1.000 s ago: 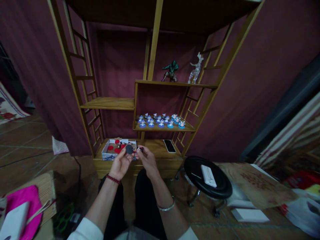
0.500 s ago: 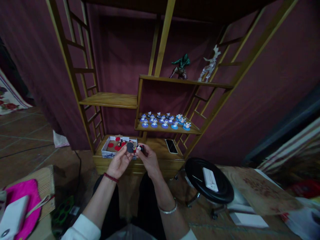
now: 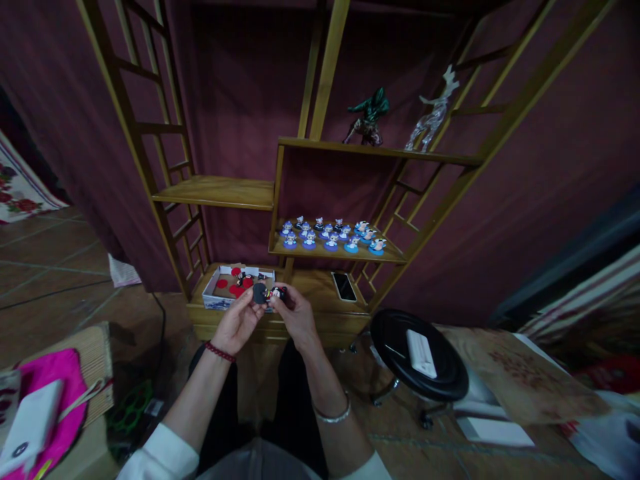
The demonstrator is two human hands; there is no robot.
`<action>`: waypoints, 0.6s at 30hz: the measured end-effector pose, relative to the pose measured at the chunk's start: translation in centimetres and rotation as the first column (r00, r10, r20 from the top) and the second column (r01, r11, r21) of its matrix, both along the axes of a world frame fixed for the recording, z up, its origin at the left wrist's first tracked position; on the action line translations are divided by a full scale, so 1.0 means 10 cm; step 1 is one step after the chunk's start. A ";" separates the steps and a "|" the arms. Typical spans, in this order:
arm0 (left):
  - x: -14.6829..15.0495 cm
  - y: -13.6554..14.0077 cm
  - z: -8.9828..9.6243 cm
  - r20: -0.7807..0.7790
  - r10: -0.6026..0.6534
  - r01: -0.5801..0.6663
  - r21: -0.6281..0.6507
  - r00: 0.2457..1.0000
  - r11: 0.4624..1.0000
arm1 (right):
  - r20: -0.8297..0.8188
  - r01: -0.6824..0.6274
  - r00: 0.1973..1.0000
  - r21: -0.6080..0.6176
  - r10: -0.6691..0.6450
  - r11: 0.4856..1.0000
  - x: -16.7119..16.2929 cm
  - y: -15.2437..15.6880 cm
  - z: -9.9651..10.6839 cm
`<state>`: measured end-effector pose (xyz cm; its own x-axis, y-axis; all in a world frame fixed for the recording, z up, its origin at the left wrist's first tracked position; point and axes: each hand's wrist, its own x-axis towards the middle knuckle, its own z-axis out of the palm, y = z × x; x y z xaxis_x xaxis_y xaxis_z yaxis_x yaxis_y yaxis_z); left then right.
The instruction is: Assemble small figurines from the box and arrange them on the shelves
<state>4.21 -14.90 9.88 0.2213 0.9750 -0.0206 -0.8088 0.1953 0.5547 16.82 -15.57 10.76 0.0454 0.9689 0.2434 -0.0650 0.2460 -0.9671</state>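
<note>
Room: before a deep red curtain [image 3: 240, 107], we face an open wooden cabinet [image 3: 330, 73] with shelves at several heights.
Middle shelf [image 3: 335, 255]: small figures on blue and purple bases [image 3: 309, 240] stand in rows, with a few darker figures behind.
Bottom shelf [image 3: 320, 287]: a shallow open box [image 3: 216, 303] of red discs [image 3: 222, 284] and small dark pieces lies left, and a phone [image 3: 345, 287] right.
Left hand [image 3: 237, 323]: our fingers pinch a dark disc [image 3: 259, 293] by its edge, just in front of the box.
Right hand [image 3: 299, 320]: our fingers are clamped on a small figurine [image 3: 277, 293], red, black and white, lying on its side against the disc.
Join: figurine and disc seem to touch end to end; we cannot tell whether they are fastened.
Good handling: we judge it best to hold the disc square to the figurine's base, grip near the meeting point, and press evenly, since thin parts could bend. Working low over the shelf would shorten any drop.
</note>
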 end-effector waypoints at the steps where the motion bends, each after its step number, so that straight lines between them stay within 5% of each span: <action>1: 0.00 0.00 -0.01 -0.005 -0.003 0.003 -0.004 1.000 1.000 | 0.003 0.000 1.000 0.000 0.000 1.000 0.00 0.01 -0.01; 18: -0.08 -0.01 -0.01 -0.011 0.015 -0.016 -0.041 1.000 0.999 | 0.099 0.001 0.995 0.084 -0.010 0.996 -0.07 0.03 0.02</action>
<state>3.40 -14.97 9.74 0.2059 0.9765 -0.0632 -0.8062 0.2059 0.5547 16.14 -15.31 10.97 0.0221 0.9448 0.3270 0.0322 0.3262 -0.9447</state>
